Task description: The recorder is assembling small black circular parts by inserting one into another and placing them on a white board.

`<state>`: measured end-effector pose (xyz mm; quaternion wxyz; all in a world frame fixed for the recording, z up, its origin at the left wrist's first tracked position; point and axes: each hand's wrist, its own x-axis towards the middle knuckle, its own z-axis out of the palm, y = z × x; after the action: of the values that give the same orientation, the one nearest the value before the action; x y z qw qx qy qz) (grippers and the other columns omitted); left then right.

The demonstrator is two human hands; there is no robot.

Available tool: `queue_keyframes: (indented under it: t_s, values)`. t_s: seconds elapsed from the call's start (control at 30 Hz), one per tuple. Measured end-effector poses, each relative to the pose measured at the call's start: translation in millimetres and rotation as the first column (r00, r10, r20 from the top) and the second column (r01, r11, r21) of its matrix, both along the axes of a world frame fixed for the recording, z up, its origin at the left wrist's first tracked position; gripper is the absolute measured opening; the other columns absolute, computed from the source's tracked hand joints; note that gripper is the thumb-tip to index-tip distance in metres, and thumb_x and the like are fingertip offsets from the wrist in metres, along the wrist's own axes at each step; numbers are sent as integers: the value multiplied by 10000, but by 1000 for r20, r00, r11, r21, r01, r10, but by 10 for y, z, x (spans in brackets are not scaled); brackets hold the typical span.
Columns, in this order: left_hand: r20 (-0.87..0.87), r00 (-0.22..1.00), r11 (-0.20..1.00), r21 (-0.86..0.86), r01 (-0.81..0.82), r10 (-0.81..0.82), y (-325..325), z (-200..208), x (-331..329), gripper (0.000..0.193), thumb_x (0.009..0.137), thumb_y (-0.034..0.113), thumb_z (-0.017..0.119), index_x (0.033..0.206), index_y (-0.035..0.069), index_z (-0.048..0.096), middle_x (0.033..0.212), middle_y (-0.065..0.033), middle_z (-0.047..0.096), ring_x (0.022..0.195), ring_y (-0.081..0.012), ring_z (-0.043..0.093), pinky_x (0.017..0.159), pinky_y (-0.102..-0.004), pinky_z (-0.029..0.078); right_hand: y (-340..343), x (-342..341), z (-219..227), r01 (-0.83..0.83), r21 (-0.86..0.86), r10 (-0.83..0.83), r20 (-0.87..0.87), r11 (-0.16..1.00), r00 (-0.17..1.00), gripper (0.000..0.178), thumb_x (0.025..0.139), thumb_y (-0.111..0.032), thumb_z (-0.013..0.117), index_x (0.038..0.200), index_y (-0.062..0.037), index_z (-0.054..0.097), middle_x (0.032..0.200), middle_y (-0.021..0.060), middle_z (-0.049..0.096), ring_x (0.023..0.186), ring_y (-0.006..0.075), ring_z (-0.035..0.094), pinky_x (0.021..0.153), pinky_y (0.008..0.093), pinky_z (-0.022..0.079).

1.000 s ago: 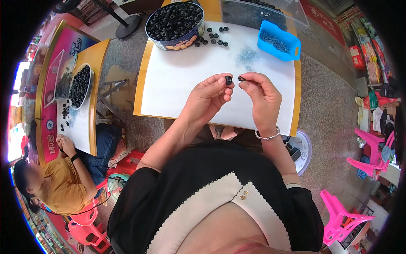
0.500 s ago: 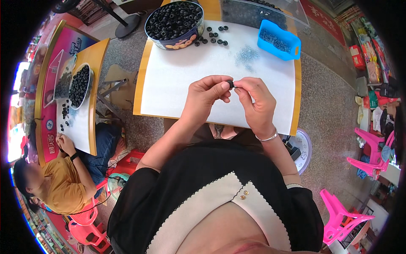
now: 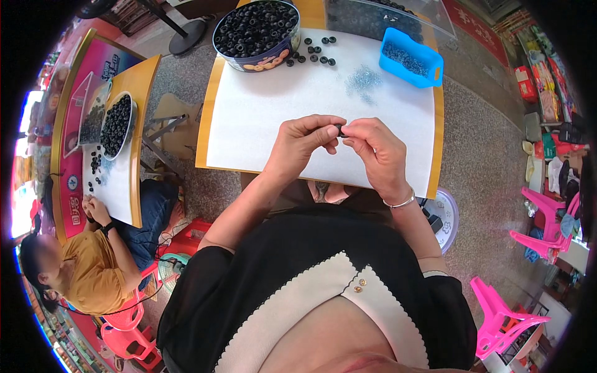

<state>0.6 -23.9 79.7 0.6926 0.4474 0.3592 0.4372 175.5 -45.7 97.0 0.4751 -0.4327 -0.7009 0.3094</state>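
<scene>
Over the near part of the white sheet [image 3: 249, 124], my two hands meet at a small black bead [image 3: 339, 129]. My left hand [image 3: 298, 146] pinches it between thumb and forefinger. Against its right side press the closed fingertips of my right hand [image 3: 382, 155]; anything tiny between them is hidden. Beyond my hands, several loose black beads [image 3: 323, 59] with holes lie beside a round tub [image 3: 264, 64] heaped with more of them. A scatter of tiny glassy bits [image 3: 364, 81] lies on the sheet, near a blue tray [image 3: 435, 74] holding more such bits.
A clear plastic box [image 3: 385, 23] stands at the table's far edge. To the left, a person [image 3: 96, 267] sits at another table [image 3: 140, 124] with a bowl of black beads [image 3: 118, 127]. Pink plastic stools [image 3: 497, 320] stand on the right.
My right fingertips have closed in on the bead, which is now more covered. Both hands have shifted only slightly. The loose beads lie as before.
</scene>
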Motion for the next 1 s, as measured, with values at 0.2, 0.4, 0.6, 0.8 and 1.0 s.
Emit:
queue_keyframes:
  t_s: [0.2,0.4,0.6,0.8,1.0]
  values:
    - [16,1000,997,-74,2,0,-3,-13,11,233,891,123,613,1074,-15,650,776,-56,628,681,-114,574,647,-232,485,-20,-13,18,47,-99,-49,-19,994,999,136,809,1,643,940,-31,628,870,63,633,769,136,614,666,249,493]
    - [-42,999,1000,11,-24,25,-11,3,18,227,888,106,614,1070,-23,650,837,-55,622,710,-111,571,653,-238,487,-60,-35,33,65,-168,-70,-20,984,997,134,815,-42,650,944,-31,614,846,69,641,759,137,628,656,255,491]
    - [-47,997,998,5,-56,56,-35,6,29,225,886,100,614,1074,-16,654,829,-46,626,723,-110,562,673,-244,482,-92,-87,-8,99,-128,-106,-49,987,993,121,827,-8,618,946,-31,623,861,73,638,766,150,630,652,259,493]
    - [-58,998,1000,2,-8,8,-25,5,-1,227,890,90,603,1084,-19,649,860,-48,613,724,-109,567,674,-239,481,-53,-70,13,70,-38,-71,-13,997,997,142,821,41,597,940,-30,625,870,74,627,767,159,628,652,260,496]
    - [-129,991,997,80,-7,18,-26,-25,-12,221,896,69,591,1096,-10,644,916,-57,594,723,-105,582,664,-228,483,-50,-81,-52,54,-31,-54,0,998,999,135,822,50,594,934,-24,605,866,72,623,756,157,622,647,262,501]
